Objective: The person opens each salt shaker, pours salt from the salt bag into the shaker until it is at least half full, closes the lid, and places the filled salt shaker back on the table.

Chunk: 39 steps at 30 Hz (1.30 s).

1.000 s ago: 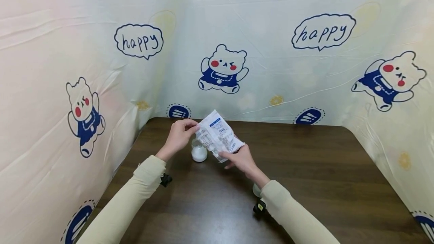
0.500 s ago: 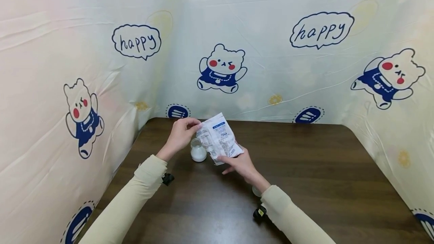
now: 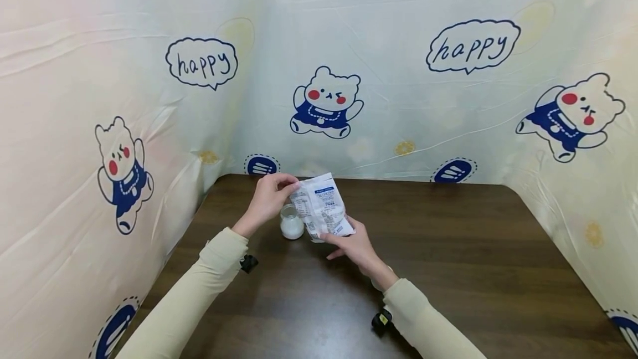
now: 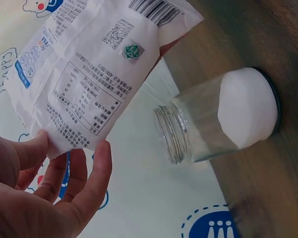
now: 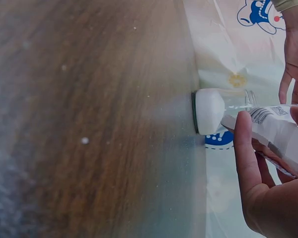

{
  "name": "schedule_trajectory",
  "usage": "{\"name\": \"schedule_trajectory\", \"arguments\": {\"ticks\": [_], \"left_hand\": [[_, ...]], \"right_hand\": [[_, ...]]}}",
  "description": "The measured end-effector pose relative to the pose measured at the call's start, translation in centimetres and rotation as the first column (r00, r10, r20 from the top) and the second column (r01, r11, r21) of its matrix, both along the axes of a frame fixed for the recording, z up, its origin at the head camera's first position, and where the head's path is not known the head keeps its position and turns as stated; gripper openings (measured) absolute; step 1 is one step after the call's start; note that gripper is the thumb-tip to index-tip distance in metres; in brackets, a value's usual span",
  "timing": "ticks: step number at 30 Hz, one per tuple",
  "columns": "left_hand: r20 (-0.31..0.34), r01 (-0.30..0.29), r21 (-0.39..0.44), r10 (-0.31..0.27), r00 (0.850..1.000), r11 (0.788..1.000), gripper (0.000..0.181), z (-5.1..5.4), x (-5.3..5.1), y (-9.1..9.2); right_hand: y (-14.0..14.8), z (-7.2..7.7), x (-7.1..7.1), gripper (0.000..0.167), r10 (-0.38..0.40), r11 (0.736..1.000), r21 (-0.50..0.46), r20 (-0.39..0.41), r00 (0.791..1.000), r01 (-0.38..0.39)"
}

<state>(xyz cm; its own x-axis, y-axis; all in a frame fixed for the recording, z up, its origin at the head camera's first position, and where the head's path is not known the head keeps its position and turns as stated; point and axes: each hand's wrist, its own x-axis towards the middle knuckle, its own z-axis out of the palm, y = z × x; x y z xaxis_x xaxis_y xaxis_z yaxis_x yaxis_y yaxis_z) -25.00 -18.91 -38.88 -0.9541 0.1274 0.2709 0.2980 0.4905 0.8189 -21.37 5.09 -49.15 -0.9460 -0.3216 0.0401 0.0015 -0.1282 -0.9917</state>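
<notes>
My left hand (image 3: 271,198) pinches the upper left corner of a white printed packet (image 3: 321,206) between thumb and fingers. At the packet's lower right, my right hand (image 3: 355,241) holds it, thumb on the printed face. The left wrist view shows a barcode and small print on the packet (image 4: 89,74), which is tilted above the table. Just left of it and below the left hand stands a glass jar (image 3: 291,225), upright, with a threaded mouth and no lid on it. White contents (image 4: 246,106) fill its lower part. The packet's far side is hidden.
The brown wooden table (image 3: 448,259) meets a printed cloth (image 3: 399,98) at its back and sides. A few tiny white specks (image 5: 85,141) lie on the wood. Behind the right wrist, the edge of a small pale round thing (image 3: 376,285) barely shows.
The packet has turned more upright and its upper end has swung to the right. My left hand has shifted slightly right with it; the right hand still holds the lower end. The jar stays put.
</notes>
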Motion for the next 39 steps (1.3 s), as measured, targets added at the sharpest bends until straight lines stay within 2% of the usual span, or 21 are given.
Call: {"name": "schedule_trajectory", "arguments": {"ticks": [4, 10, 15, 19, 28, 34, 39], "left_hand": [[-0.017, 0.011, 0.006, -0.011, 1.000, 1.000, 0.013, 0.3, 0.2, 0.4], [-0.076, 0.008, -0.026, -0.010, 0.997, 1.000, 0.011, 0.6, 0.4, 1.2], [-0.154, -0.008, -0.075, -0.003, 0.988, 0.997, 0.010, 0.8, 0.5, 1.8], [-0.197, 0.002, -0.092, -0.021, 0.980, 0.996, 0.009, 0.8, 0.6, 2.3], [-0.238, 0.026, -0.084, -0.046, 0.970, 0.996, 0.009, 0.9, 0.8, 3.7], [-0.267, 0.043, -0.079, -0.062, 0.962, 0.996, 0.008, 0.8, 0.9, 4.7], [-0.266, 0.053, -0.085, -0.074, 0.961, 0.995, 0.008, 1.0, 1.0, 5.5]], "right_hand": [[0.2, -0.1, 0.1, 0.053, -0.018, 1.000, -0.007, 0.004, 1.000, 0.018], [0.7, -0.1, 0.4, 0.054, -0.031, 0.999, -0.019, 0.006, 1.000, 0.031], [1.3, 0.1, 0.4, 0.055, -0.026, 0.999, 0.021, -0.016, 1.000, 0.027], [1.9, 0.3, 0.5, 0.055, -0.023, 0.998, 0.065, -0.035, 0.999, 0.026], [3.3, 0.4, 0.1, 0.049, -0.057, 0.980, 0.186, -0.086, 0.995, 0.072], [4.2, 0.6, 0.0, 0.047, -0.059, 0.970, 0.228, -0.102, 0.993, 0.081], [4.9, 0.8, -0.1, 0.049, -0.056, 0.961, 0.261, -0.126, 0.990, 0.088]]}}
